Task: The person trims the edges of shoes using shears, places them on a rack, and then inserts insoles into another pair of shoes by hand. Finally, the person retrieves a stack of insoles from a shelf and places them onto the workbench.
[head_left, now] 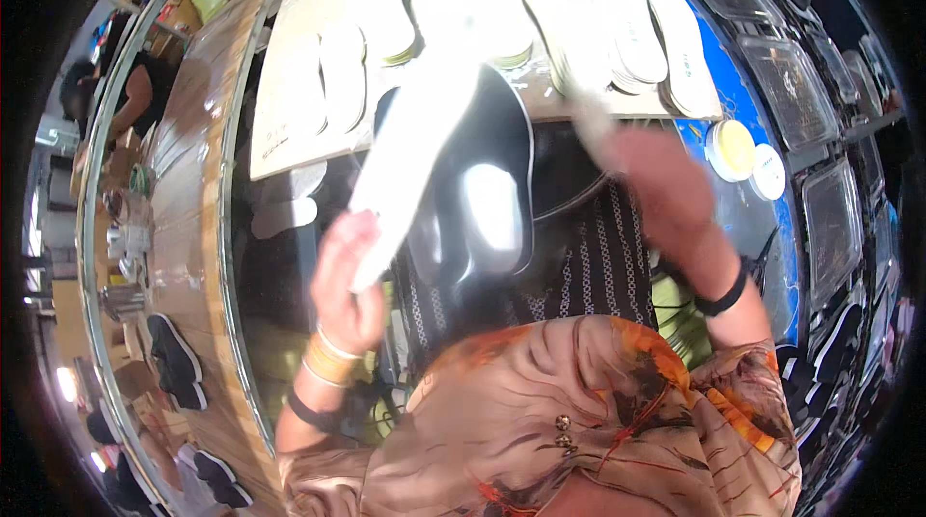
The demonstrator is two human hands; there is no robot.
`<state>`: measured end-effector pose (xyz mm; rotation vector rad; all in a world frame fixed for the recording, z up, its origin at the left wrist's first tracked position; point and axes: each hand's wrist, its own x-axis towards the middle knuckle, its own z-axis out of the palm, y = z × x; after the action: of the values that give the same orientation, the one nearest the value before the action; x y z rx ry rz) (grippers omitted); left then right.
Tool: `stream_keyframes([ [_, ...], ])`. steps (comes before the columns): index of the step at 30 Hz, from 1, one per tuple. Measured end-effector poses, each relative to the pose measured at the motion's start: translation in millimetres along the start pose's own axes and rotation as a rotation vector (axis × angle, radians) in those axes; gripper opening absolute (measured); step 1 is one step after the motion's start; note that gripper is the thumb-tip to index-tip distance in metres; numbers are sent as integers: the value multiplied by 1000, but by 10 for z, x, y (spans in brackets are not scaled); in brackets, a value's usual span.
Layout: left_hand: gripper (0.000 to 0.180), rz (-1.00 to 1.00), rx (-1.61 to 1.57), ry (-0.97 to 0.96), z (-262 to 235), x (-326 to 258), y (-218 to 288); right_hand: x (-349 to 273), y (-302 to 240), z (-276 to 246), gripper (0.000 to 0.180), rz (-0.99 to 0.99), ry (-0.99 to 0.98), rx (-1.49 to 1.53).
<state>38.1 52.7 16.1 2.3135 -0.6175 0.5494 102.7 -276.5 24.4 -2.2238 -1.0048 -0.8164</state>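
The person's left hand [349, 271] is closed around the near end of a long white insole [415, 160], thumb against its edge. The right hand [670, 189] is motion-blurred; whether it grips anything cannot be told. The held insole slants up and right, in front of a glossy black panel [502, 141] and over a pale board [285, 102] carrying stacked white insoles [342, 78]. Right of the board, a round tub [733, 150] with yellow contents stands on a blue surface [719, 44], near clear plastic trays [830, 213]. At left, a black shoe [177, 363] lies on a brown wooden tabletop [198, 150]; another person [145, 88] shows beyond. Both forearms reach forward, the left hand lower in view than the right.
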Motion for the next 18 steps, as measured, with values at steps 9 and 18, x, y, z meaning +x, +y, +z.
stream_keyframes([
  [9,65,-315,251,-148,434,-94,-80,107,-730,905,63,241,-496,-29],
  [18,41,-293,227,-182,163,85,-345,160,-441,773,37,539,-432,45],
])
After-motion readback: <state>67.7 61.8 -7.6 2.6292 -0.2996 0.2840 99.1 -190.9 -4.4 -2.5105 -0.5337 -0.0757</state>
